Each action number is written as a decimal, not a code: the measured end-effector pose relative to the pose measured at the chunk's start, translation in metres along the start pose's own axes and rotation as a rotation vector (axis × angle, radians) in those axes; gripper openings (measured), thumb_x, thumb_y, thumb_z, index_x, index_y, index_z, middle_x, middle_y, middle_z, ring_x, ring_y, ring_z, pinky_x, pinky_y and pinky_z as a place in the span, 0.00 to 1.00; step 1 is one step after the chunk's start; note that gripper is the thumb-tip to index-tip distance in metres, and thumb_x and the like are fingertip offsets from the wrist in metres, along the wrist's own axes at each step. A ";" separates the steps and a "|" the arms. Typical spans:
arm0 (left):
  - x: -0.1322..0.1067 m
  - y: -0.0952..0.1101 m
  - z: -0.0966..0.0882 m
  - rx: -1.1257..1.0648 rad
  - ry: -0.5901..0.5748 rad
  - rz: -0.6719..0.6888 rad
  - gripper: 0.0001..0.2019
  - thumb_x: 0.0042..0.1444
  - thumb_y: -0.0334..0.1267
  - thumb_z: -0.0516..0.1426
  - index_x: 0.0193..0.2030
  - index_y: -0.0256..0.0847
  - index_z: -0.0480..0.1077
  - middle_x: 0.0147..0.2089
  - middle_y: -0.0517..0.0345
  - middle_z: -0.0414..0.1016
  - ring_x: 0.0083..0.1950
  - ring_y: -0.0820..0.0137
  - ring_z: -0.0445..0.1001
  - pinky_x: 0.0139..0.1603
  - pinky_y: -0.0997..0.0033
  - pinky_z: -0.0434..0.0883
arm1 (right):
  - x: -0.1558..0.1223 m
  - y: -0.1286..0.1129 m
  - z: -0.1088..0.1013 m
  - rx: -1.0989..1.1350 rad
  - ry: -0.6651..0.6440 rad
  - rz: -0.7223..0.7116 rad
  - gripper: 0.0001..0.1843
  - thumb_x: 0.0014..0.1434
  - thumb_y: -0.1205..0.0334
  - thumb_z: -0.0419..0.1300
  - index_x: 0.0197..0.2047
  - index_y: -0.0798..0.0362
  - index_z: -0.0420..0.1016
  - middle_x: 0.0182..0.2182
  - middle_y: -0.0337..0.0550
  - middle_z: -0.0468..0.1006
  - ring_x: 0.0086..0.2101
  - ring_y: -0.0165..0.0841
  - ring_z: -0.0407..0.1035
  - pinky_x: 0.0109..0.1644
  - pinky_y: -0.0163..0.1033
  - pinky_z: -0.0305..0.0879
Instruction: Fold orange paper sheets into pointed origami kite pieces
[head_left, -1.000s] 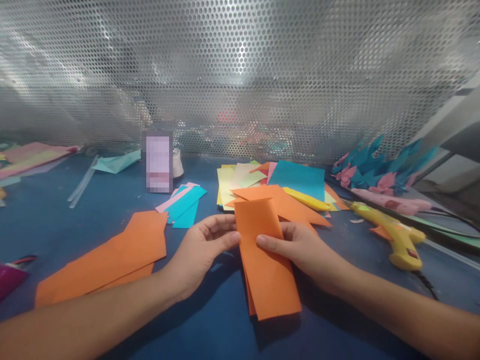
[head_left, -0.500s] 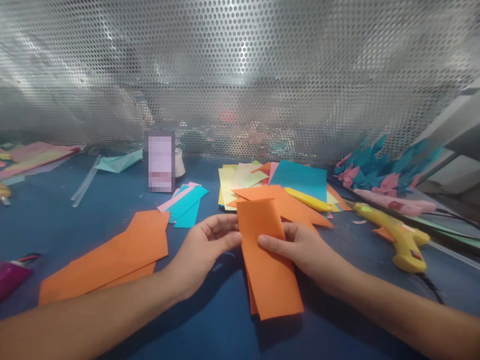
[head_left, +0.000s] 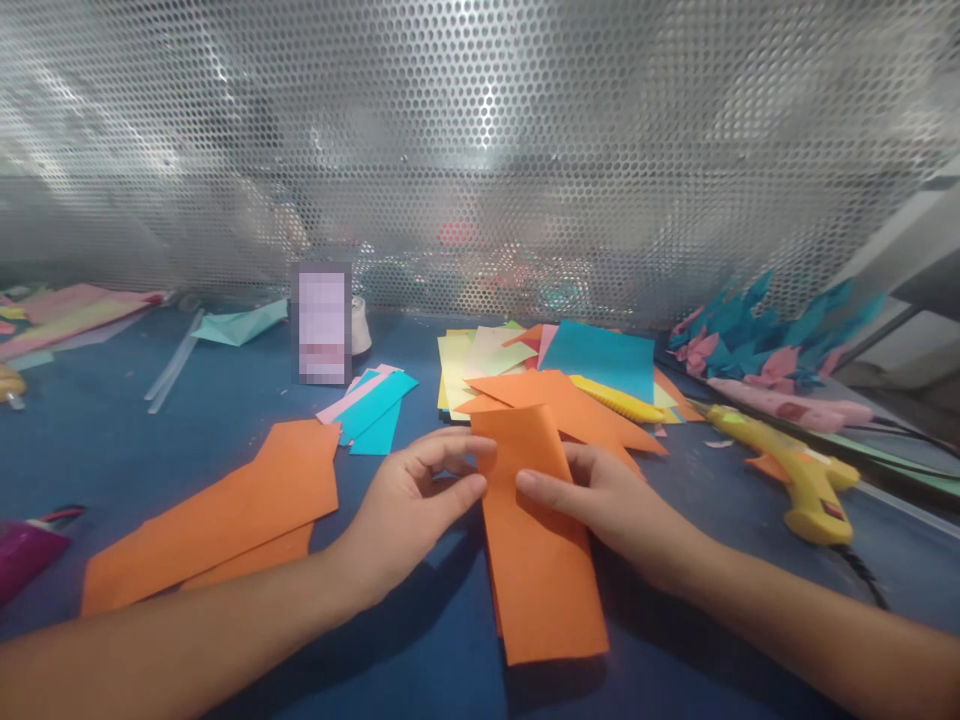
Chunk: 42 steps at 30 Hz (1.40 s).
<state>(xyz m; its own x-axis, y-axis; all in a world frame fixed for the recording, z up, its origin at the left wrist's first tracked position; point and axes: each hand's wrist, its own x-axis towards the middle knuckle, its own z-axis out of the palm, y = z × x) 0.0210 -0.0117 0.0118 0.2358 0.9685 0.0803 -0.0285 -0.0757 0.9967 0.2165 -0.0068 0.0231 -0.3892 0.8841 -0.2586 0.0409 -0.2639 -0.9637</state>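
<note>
A folded strip of orange paper (head_left: 544, 590) stands tilted between my hands, with its two layers nearly lined up. My right hand (head_left: 615, 500) pinches it at the right edge, thumb across the front and fingers behind. At the left edge, my left hand (head_left: 412, 505) has its thumb and fingers apart. Its fingertips overlap the front of the paper near the top, and the thumb tip is by the edge. Further left, more orange paper pieces (head_left: 247, 490) lie on the blue table (head_left: 420, 660).
Behind my hands are blue and pink strips (head_left: 382, 410), stacked coloured sheets (head_left: 600, 355) and a yellow cutter (head_left: 619, 398). A yellow glue gun (head_left: 814, 475) with its cord lies right, near blue and pink paper shapes (head_left: 765, 340). A phone (head_left: 322, 325) stands upright before a perforated metal panel (head_left: 480, 150).
My left fingers have moved from behind the paper's edge to its front. The paper's front layer has swung slightly left and down, covering more of the back layer. My right hand keeps its hold.
</note>
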 end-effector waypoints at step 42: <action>0.028 -0.003 -0.025 0.279 -0.024 -0.064 0.18 0.49 0.34 0.58 0.49 0.39 0.71 0.57 0.49 0.67 0.37 0.73 0.71 0.41 0.67 0.71 | 0.005 0.015 -0.010 -0.881 0.230 -0.630 0.33 0.60 0.56 0.57 0.66 0.50 0.52 0.63 0.52 0.58 0.62 0.44 0.53 0.63 0.57 0.54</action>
<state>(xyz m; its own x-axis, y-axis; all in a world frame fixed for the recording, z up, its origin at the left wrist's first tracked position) 0.0034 0.0211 0.0112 0.2511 0.9679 0.0143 0.2545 -0.0802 0.9637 0.2242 -0.0027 0.0072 -0.3941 0.8385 0.3763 0.5723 0.5442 -0.6134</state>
